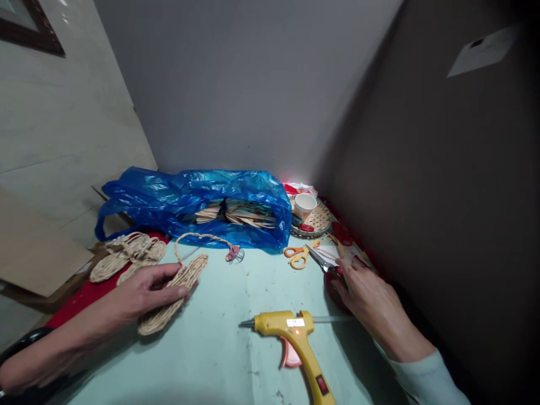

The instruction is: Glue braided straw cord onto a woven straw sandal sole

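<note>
My left hand [145, 289] lies closed on a woven straw sandal sole [171, 298] that rests on the pale green table [236, 360]; a braided strap [202, 239] loops from the sole's far end. My right hand [367, 295] is at the table's right edge, its fingers closed on the handle of red-handled scissors [323, 261] whose blades point away to the left. A yellow glue gun [295, 337] lies between my hands, nozzle to the left, with a small light on.
A blue plastic bag [194, 205] holding dried straw strips lies at the back. More woven sandals [126, 253] sit at left. Orange scissors [298, 256], a woven tray [318, 222] with a white cup [304, 205], cardboard [37, 247] at far left, a dark wall close on the right.
</note>
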A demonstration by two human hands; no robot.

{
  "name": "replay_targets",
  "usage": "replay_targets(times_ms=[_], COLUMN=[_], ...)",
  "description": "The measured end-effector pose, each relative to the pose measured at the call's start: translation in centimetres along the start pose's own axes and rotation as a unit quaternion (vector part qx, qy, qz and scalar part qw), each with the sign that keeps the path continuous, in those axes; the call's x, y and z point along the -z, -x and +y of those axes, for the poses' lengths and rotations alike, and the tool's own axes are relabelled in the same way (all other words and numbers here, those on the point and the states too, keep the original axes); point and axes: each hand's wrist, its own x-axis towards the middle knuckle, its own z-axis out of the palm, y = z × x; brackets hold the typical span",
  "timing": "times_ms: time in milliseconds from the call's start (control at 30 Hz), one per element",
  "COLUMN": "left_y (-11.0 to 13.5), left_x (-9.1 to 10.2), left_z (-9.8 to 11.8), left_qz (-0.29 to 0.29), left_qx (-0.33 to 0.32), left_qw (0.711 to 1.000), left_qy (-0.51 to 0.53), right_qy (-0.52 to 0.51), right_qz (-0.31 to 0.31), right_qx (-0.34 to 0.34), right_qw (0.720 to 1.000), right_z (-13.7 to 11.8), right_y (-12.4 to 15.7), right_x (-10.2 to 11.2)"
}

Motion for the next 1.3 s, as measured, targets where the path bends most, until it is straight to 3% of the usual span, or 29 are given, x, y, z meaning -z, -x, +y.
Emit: replay_targets(times_ms=[100, 233, 300, 400, 467, 533, 733, 900, 1067, 1300], left_y=[0.2, 1.0, 1.2, 1.2, 1.0, 0.8, 0.7, 0.5, -0.2, -0.7], left_x=[0.4, -0.2, -1.0, -2.1, -2.6, -2.7, -2.7, -2.3, -1.1, -0.8], left_z=[0.2, 0.3, 0.6, 1.5, 2.2, 2.7, 3.4, 3.7, 3.1, 2.1], left_qz=[-0.075, -0.01, -0.013, -0.079, -0.076, -0.056, -0.067, -0.041, -0.028, -0.06], left_qx=[-0.002, 0.034, 0.047, 0.02, -0.013, -0.059, -0.166, -0.215, -0.262, -0.264], left_qw=[0.997, 0.999, 0.999, 0.993, 0.991, 0.992, 0.984, 0.976, 0.963, 0.962], left_qy=[-0.009, -0.014, 0.014, 0.089, 0.109, 0.098, 0.022, -0.016, -0.055, -0.027], right_qy=[-0.04, -0.117, -0.142, -0.188, -0.222, -0.248, -0.352, -0.313, -0.336, -0.346], right_qz=[0.038, 0.051, 0.051, 0.009, -0.04, -0.047, 0.072, 0.061, 0.104, 0.129], right_qx=[0.02, 0.083, 0.106, 0.133, 0.145, 0.147, 0.159, 0.255, 0.25, 0.286], right_qw=[0.998, 0.988, 0.983, 0.973, 0.963, 0.956, 0.92, 0.913, 0.902, 0.884], right_z=[-0.4, -1.9, -2.7, -3.3, -3.4, -3.5, -6.4, -9.6, -9.8, -11.1], right_y=[0.7, 3.2, 4.9, 7.5, 8.7, 9.3, 5.9, 1.9, 0.5, -1.8], right_x=[0.8, 1.4, 1.2, 0.9, 1.0, 1.6, 5.7, 7.7, 9.2, 11.5])
